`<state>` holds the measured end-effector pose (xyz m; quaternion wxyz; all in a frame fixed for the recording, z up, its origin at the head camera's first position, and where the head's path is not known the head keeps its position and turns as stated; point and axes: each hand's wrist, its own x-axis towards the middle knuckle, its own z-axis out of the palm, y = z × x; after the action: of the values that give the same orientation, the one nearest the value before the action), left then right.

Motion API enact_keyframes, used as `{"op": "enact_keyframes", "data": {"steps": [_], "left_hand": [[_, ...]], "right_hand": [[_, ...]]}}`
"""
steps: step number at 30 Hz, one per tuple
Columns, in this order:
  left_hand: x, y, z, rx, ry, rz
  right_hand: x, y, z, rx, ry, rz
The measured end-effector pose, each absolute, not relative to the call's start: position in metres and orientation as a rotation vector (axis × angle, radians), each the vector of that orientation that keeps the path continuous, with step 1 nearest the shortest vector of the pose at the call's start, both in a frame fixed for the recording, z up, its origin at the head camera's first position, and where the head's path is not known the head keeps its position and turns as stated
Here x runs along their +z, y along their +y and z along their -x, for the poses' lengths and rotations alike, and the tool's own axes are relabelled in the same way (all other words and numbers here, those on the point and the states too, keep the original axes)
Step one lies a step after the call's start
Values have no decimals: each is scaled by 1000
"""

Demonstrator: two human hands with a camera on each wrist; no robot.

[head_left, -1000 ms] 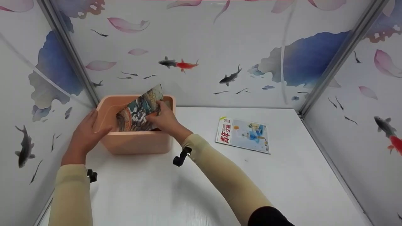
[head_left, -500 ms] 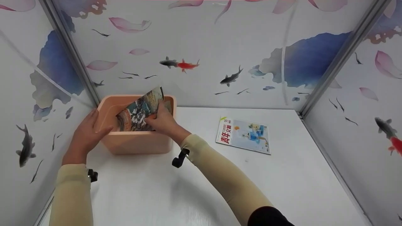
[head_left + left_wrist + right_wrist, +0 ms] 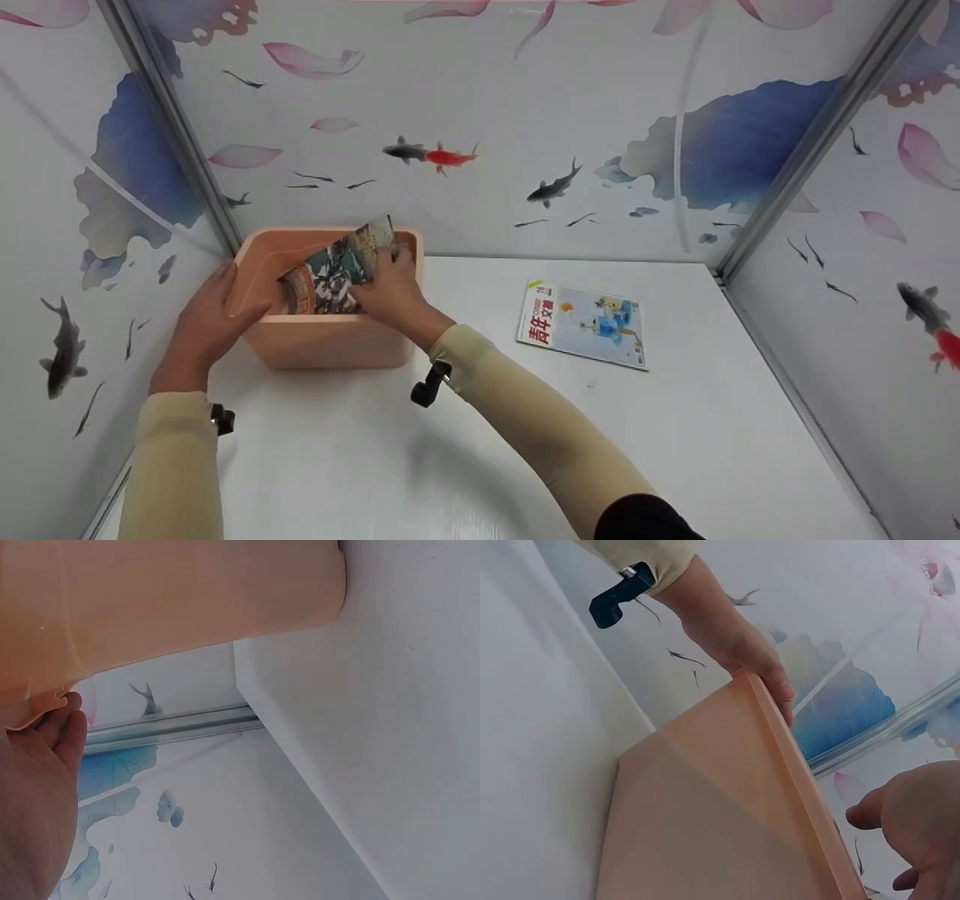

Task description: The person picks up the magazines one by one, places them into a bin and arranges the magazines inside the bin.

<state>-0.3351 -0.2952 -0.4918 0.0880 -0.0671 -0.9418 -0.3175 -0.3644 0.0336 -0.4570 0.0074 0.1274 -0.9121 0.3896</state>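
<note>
A peach plastic bin (image 3: 337, 343) stands at the back left of the white table. My left hand (image 3: 206, 319) holds the bin's left rim; in the left wrist view, the fingers (image 3: 67, 731) curl at the lip. A magazine (image 3: 337, 274) with a colourful, busy cover leans tilted inside the bin, its upper right corner above the rim. My right hand (image 3: 394, 289) pinches its right side, thumb on the near face; some fingertips are hidden. The right wrist view shows the bin's outer wall (image 3: 705, 802) and part of my right hand (image 3: 922, 825), but not that magazine.
A second magazine (image 3: 581, 324), with a pale blue cover and red characters, lies flat on the table (image 3: 697, 420) right of the bin. Printed wall panels enclose the left, back and right sides, joined by metal corner posts (image 3: 169, 124).
The magazine in my right hand has sunk a little lower into the bin, and the hand has turned slightly over it. My left hand stays at the rim.
</note>
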Motion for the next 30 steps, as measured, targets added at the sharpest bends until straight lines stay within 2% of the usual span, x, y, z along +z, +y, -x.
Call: {"op": "enact_keyframes", "data": {"steps": [15,22,30], "left_hand": [[-493,-293,337,-953,-2821,152],[-493,-293,339,-938,-2829,148],[-493,-296,337,-935,-2782,220]], "right_hand": [[-450,75,361,1234,-2647,-587],[-462,123,360,1258,-2558,-627],[-495,187,357,1152,-2608,-571]]}}
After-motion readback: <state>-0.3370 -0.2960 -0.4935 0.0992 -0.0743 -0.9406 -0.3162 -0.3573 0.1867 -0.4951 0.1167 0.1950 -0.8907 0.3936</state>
